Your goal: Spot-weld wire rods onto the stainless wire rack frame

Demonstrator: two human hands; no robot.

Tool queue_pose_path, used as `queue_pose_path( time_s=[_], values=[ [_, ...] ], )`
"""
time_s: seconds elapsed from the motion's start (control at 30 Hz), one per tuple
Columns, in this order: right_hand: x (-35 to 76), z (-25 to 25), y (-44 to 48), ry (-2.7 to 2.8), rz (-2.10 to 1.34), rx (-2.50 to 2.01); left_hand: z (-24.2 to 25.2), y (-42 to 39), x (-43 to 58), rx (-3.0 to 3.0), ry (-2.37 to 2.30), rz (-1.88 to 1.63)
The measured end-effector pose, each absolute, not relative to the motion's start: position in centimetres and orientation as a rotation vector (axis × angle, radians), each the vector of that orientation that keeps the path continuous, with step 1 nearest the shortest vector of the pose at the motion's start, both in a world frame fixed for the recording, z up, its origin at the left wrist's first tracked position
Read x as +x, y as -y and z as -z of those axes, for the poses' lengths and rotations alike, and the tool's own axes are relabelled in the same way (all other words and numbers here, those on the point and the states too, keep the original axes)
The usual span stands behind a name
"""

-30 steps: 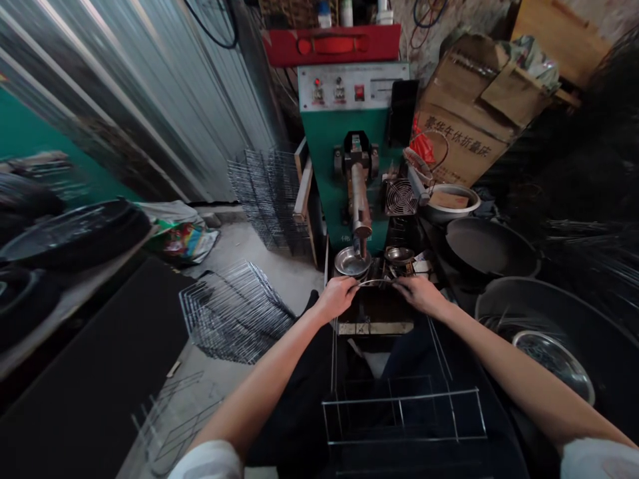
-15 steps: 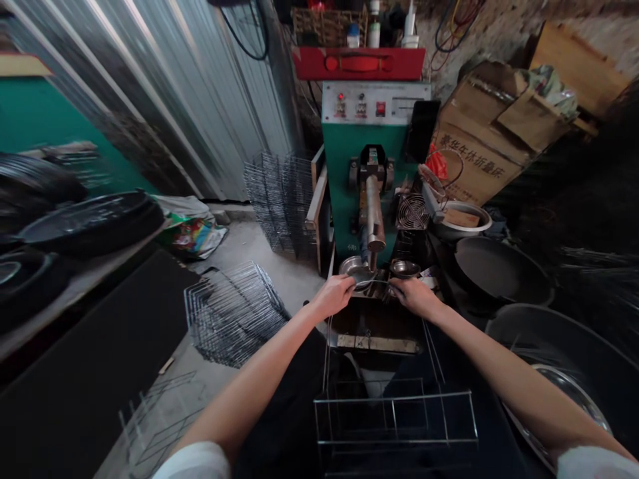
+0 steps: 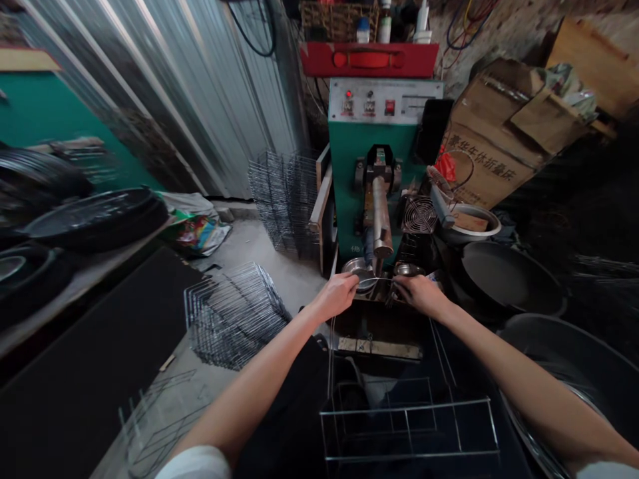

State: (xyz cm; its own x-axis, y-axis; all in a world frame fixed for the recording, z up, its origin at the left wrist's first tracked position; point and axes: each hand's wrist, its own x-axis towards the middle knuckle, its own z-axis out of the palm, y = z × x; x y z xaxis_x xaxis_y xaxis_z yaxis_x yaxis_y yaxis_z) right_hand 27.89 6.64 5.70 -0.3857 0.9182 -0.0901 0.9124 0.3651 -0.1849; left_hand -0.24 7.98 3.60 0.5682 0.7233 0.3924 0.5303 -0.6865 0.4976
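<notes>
Both hands grip a wire rack [image 3: 405, 408], its lower basket part hanging near my lap and its upper end just below a spot welder's electrode arm [image 3: 382, 219]. My left hand [image 3: 340, 293] pinches the rack's top wire on the left, fingers closed. On the right, my right hand [image 3: 420, 294] is closed around the same upper end. Between them a thin curved wire spans in front of the electrode tip; whether it touches the tip I cannot tell. Behind my left hand sits a round metal bowl [image 3: 358, 267]. A smaller metal dish [image 3: 408, 269] is just behind my right hand.
The green welding machine [image 3: 344, 166] stands ahead. Stacked wire racks [image 3: 232, 316] rest on the floor at left, with another stack [image 3: 284, 199] beyond. Dark round pans [image 3: 512, 276] line the right side. A black panel [image 3: 110, 359] slopes at lower left. Behind leans a cardboard box [image 3: 486, 146].
The view has shifted slightly, so the machine appears a little further right. The rack's lower part sits slightly lower and further right in view. Both hands keep their grip near the electrode.
</notes>
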Motion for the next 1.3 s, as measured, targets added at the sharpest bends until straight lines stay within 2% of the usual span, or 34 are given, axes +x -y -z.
queue_pose_path(
  time_s=[0.37,0.97,1.3],
  values=[
    [27.9,-6.7,-7.2,2.600,-0.371,-1.744,-3.6,-9.2,-0.2,2.450,-0.975,-0.883],
    [28.7,-5.6,-8.1,2.526,-0.522,-1.553,-4.2,-9.6,-0.1,2.379,-1.001,-0.775],
    [28.5,-6.3,-8.2,2.513,-0.585,-1.587,-4.4,-10.0,0.0,2.369,-1.032,-0.737]
  ],
)
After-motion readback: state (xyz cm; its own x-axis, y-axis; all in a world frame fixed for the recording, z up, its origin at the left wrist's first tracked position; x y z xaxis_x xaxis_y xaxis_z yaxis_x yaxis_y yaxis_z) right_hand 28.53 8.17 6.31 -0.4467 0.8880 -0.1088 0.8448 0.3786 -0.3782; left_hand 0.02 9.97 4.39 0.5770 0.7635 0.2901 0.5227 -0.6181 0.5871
